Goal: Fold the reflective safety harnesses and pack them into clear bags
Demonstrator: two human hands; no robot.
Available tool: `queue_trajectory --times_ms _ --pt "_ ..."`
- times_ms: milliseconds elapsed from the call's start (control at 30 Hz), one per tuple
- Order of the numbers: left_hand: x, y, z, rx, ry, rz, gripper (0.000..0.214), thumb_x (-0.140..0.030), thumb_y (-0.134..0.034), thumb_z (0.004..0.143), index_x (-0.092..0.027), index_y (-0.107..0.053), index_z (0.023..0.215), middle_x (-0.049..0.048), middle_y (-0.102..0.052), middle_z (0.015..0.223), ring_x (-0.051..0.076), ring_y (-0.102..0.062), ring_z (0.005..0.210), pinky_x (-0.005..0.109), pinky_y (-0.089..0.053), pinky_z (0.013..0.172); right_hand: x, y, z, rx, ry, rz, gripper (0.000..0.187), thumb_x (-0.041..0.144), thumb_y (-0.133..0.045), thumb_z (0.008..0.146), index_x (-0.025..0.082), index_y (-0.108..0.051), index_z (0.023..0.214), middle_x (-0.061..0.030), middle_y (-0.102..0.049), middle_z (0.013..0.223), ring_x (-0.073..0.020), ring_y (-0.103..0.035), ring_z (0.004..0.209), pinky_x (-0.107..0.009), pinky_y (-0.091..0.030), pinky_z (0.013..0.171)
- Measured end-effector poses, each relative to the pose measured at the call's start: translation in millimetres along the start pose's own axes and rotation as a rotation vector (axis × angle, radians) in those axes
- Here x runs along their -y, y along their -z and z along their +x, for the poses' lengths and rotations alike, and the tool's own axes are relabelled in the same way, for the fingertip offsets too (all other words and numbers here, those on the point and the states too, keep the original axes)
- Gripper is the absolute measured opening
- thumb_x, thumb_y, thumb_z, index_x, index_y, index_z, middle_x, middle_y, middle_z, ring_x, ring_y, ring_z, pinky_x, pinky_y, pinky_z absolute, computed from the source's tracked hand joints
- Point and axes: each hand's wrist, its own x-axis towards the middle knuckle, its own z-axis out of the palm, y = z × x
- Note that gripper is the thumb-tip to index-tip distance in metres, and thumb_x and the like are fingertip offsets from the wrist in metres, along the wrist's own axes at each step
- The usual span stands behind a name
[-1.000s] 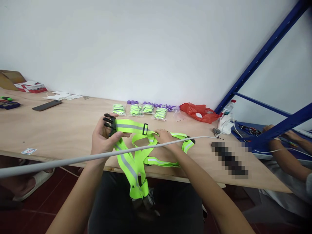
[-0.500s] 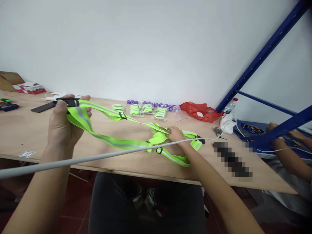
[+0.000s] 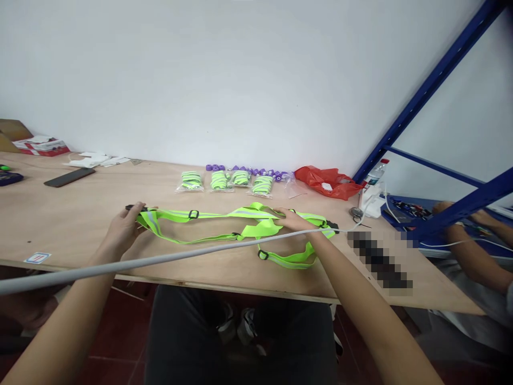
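A neon-yellow reflective strap vest [image 3: 262, 230] with grey stripes and black slider buckles stretches across the wooden table. My left hand [image 3: 125, 225] is closed on its left end, at a black clip buckle [image 3: 136, 208], low over the tabletop. Around the vest's middle, my right hand [image 3: 294, 220] grips the straps with its fingers, which are partly hidden behind the hand. One loop lies on the table below my right hand, and another black buckle [image 3: 332, 227] rests at the right end.
Several bagged neon bands [image 3: 191, 181] and purple rolls [image 3: 264, 172] line the wall side. A red plastic bag [image 3: 326, 182] lies right of them. A grey cable [image 3: 168, 258] crosses before my arms. A dark phone-like slab [image 3: 69, 177] lies left. Another person's arms [image 3: 473, 256] are at the right, by blue shelving [image 3: 430, 93].
My left hand has come down and a little right with the buckle end, bringing the raised straps low over the table. My right hand stays near the vest's middle.
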Motion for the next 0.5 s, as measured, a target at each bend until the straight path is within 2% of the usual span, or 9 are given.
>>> queue_trajectory --times_ms 167,267,333,400,500 --pt "14 3.5 2 -0.096 -0.048 0.418 0.037 -0.051 -0.076 0.070 -0.020 -0.066 0.089 0.0014 -0.072 0.082 0.027 -0.069 0.090 0.034 -0.053 0.078 6 12 -14 0.067 0.046 0.152 0.066 0.053 -0.071 0.084 0.026 -0.058 0.143 -0.0094 -0.057 0.150 -0.0330 -0.054 0.136 -0.047 -0.043 0.114" --pt "18 6.8 4 -0.135 -0.089 0.592 0.039 -0.052 -0.074 0.071 -0.020 -0.065 0.092 0.0057 -0.072 0.087 0.033 -0.068 0.097 0.041 -0.052 0.086 0 9 -29 0.008 0.046 0.193 0.066 0.055 -0.068 0.087 0.022 -0.058 0.143 -0.0123 -0.053 0.153 -0.0333 -0.052 0.138 -0.049 -0.040 0.117" --pt "18 9.4 2 -0.148 -0.109 0.658 0.049 -0.052 -0.072 0.072 -0.017 -0.063 0.106 0.0132 -0.073 0.102 0.038 -0.067 0.104 0.048 -0.052 0.089 -8 6 -41 -0.057 0.052 0.149 0.061 0.054 -0.066 0.089 0.022 -0.059 0.140 -0.0124 -0.056 0.150 -0.0326 -0.054 0.136 -0.048 -0.041 0.116" --pt "13 9.2 0 -0.168 -0.152 0.696 0.064 -0.050 -0.070 0.074 -0.012 -0.055 0.124 0.0221 -0.067 0.124 0.042 -0.065 0.113 0.054 -0.052 0.092 -17 3 -51 -0.115 0.058 0.074 0.054 0.051 -0.066 0.089 0.022 -0.064 0.134 -0.0116 -0.062 0.143 -0.0325 -0.058 0.132 -0.048 -0.043 0.114" --pt "-2 -7.7 -3 -0.174 -0.291 0.724 0.070 -0.045 -0.059 0.082 -0.009 -0.044 0.140 0.0252 -0.053 0.146 0.042 -0.056 0.128 0.058 -0.044 0.104 -20 3 -52 -0.191 0.077 -0.038 0.037 0.039 -0.065 0.090 0.021 -0.071 0.121 -0.0108 -0.072 0.127 -0.0310 -0.066 0.119 -0.046 -0.048 0.108"
